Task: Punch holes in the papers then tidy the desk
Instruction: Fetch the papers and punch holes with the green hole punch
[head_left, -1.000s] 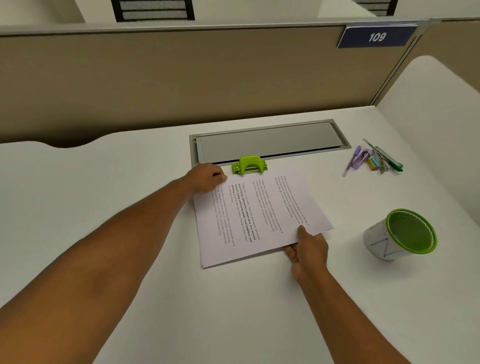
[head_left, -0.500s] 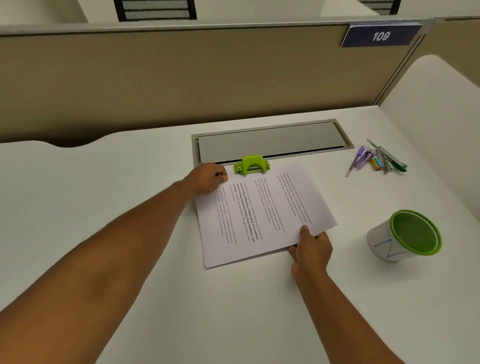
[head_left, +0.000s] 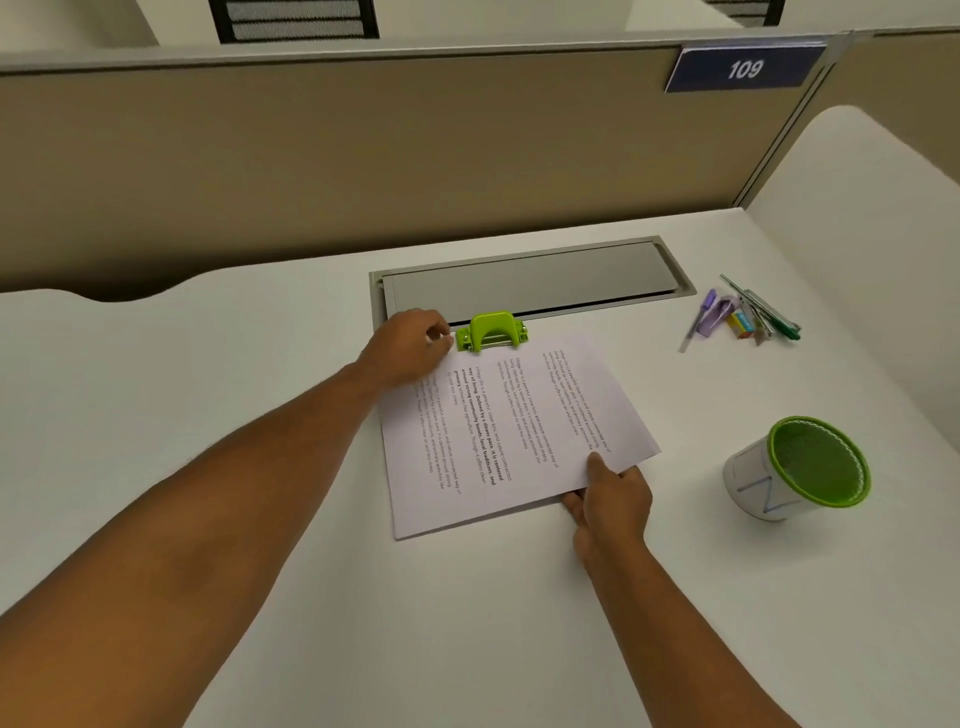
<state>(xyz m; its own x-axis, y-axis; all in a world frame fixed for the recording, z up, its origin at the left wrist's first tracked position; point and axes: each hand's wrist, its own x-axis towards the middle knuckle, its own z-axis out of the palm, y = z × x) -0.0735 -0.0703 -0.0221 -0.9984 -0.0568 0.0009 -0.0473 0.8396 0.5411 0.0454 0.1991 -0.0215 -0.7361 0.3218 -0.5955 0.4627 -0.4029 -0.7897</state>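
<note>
— Where are the papers?
— Between the hands: white printed sheets, stacked, their far edge in the green hole punch just right of the left hand.
— The hands?
— Left curled on the far left corner (grip unclear); right hand pinches the near edge.

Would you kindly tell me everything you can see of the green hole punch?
The hole punch is small and bright lime green, seemingly plastic, with an arched lever over a metal-looking bar. It sits upright on the white desk before the grey hatch, the papers' far edge meeting it. The left hand is beside it; contact is unclear.
</note>
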